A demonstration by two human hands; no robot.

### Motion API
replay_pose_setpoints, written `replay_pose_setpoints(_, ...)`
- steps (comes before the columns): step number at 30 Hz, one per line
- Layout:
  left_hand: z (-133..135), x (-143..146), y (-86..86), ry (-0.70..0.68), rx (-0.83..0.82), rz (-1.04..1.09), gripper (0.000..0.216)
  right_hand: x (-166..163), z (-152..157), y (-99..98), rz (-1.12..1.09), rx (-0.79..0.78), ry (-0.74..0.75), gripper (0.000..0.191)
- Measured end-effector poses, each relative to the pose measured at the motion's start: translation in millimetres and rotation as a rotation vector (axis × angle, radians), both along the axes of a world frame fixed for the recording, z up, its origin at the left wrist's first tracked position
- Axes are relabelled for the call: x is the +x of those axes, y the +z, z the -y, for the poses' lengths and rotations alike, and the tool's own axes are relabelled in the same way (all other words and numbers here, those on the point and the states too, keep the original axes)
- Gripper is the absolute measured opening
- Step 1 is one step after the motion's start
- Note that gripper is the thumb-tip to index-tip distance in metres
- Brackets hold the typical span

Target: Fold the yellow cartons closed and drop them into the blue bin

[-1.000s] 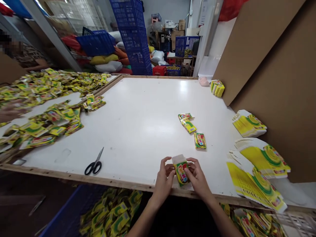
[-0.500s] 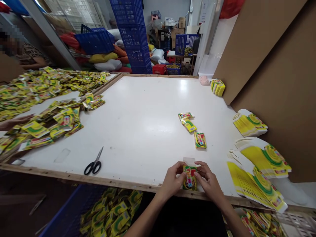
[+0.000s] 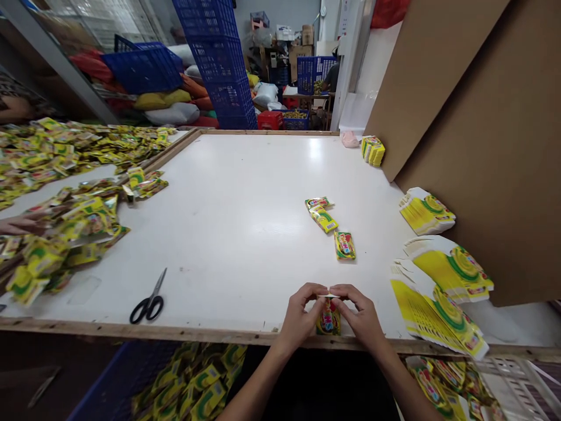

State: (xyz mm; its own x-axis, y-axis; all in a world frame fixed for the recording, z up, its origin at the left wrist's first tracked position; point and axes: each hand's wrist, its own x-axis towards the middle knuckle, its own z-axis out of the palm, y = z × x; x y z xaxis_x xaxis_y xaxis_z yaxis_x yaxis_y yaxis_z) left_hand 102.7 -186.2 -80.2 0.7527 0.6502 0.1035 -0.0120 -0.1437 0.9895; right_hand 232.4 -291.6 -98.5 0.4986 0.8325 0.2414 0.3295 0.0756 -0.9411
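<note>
A small yellow-green printed box [image 3: 328,321] lies at the table's front edge between my two hands. My left hand [image 3: 302,313] pinches the left end of its white top flap with thumb and forefinger. On the other end of that flap, my right hand [image 3: 357,311] is closed in the same kind of pinch. The flap's edge shows between the fingertips, bent over the box. Just beyond my hands lies a finished-looking box [image 3: 345,245], with two printed packets [image 3: 323,218] further back.
Stacks of flat yellow cartons [image 3: 438,310] lie on the right beside a cardboard wall [image 3: 464,146]. Black-handled scissors [image 3: 149,304] rest at the front left. A co-worker's hand [image 3: 24,223] touches heaped packets [image 3: 92,219]. Crates of packets [image 3: 193,380] stand below the edge.
The white flap, which stretched away from the box, is now bent over between my fingertips. My hands have come closer together. At left, the co-worker's packets have moved toward the table edge.
</note>
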Motion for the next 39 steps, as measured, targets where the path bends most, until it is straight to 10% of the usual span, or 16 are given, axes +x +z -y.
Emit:
replay_pose_setpoints(12, 8.2, 11.6, 4.8, 0.179, -0.089, -0.072, 0.015, -2.9, -7.8, 12.6, -0.059, -0.131, -0.126, 0.021)
replay_pose_setpoints(22, 7.5, -4.7, 8.3, 0.051, -0.04, -0.057, 0.018, 5.4, 2.8, 3.0, 0.007, -0.054, -0.054, 0.021)
replay_pose_setpoints(29, -43.0, -119.7, 68.3, 0.177, 0.245, -0.419, 0.024, 69.8, -68.5, 4.5, 0.325, -0.361, -0.512, 0.06)
replay_pose_setpoints(33, -64.4, -173.9, 80.1, 0.381, 0.351, -0.556, 0.028, 75.2, -92.8, -5.4, 0.293, -0.48, -0.472, 0.066)
replay_pose_setpoints(39, -30.0, -74.5, 22.1, 0.431, -0.099, -0.211, 0.048, -9.3, -53.7, -14.2, 0.003, -0.199, -0.225, 0.064)
